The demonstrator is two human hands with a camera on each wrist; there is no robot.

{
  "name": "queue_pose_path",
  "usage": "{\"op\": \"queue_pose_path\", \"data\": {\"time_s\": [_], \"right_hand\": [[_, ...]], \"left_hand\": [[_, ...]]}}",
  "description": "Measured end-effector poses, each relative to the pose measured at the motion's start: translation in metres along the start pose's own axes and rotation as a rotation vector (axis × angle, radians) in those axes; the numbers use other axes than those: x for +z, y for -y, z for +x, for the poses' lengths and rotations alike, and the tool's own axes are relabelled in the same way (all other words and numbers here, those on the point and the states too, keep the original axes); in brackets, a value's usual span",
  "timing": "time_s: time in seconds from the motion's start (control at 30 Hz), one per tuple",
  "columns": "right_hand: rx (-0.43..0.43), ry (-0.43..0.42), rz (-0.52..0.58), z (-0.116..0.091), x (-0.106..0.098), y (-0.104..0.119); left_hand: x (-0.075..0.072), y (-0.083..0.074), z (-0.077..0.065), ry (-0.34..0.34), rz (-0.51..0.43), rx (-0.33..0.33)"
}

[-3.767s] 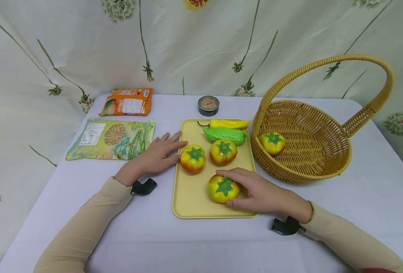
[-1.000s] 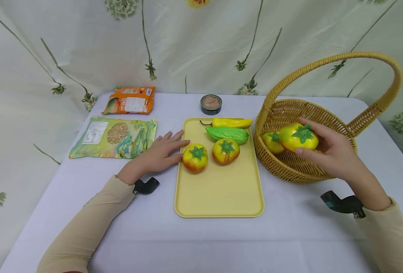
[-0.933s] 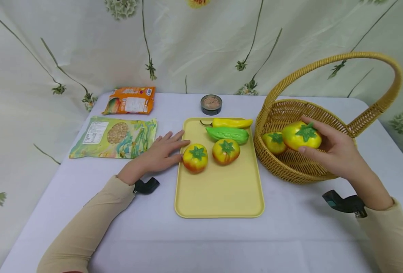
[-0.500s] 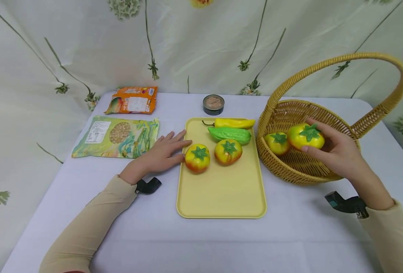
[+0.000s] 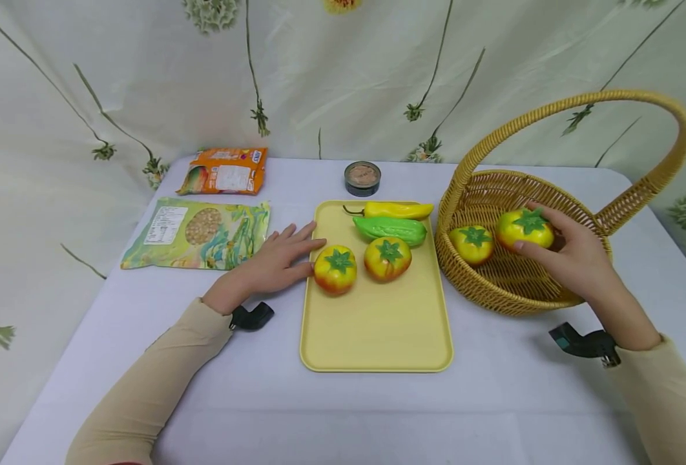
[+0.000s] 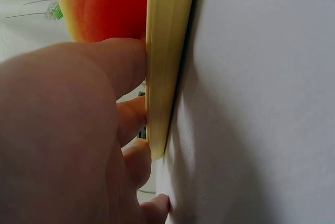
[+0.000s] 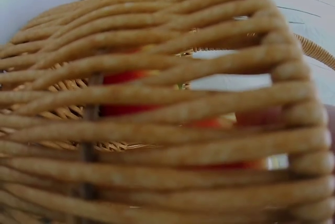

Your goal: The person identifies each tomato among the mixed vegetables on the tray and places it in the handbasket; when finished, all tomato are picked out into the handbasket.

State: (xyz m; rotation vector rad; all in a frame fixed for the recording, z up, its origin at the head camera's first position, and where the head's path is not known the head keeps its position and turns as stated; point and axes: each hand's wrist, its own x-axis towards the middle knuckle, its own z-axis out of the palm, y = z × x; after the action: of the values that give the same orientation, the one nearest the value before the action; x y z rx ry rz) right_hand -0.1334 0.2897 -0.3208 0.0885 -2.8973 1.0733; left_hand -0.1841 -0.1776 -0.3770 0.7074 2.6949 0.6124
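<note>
My right hand (image 5: 578, 255) holds a yellow-red tomato (image 5: 524, 230) with a green star-shaped calyx, inside the wicker basket (image 5: 494, 303). Thumb and fingers lie on opposite sides of it. Just left of it in the basket sits another tomato (image 5: 472, 245). The right wrist view looks through the basket's weave (image 7: 157, 93), which mostly hides the hand. With spread fingers, my left hand (image 5: 267, 261) touches the left edge of the yellow tray (image 5: 378, 329). On that tray lie a tomato (image 5: 335, 270) by my left thumb and a second tomato (image 5: 387, 258).
A yellow pepper (image 5: 398, 210) and a bumpy green vegetable (image 5: 391, 230) lie at the tray's back. Behind stands a small round tin (image 5: 362, 178). An orange packet (image 5: 225, 172) and a green bag (image 5: 197, 234) lie left. The basket's tall handle (image 5: 575, 98) arches over it.
My right hand has carried a tomato from the tray's front into the basket. During the last half second it has shifted slightly down and right, away from the other tomato. My left hand stays put.
</note>
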Motion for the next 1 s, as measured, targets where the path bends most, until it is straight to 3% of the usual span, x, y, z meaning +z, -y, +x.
{"op": "queue_pose_path", "data": {"time_s": [0.67,1.0], "right_hand": [[0.094,0.223,-0.139,0.0076,-0.0012,-0.0091],[0.1,0.279,-0.187,0.0095,-0.0024,-0.0095]], "left_hand": [[0.0001,-0.0001,0.0004,-0.01,0.007,0.009],[0.0001,-0.0009,-0.0006,-0.01,0.006,0.011]]}}
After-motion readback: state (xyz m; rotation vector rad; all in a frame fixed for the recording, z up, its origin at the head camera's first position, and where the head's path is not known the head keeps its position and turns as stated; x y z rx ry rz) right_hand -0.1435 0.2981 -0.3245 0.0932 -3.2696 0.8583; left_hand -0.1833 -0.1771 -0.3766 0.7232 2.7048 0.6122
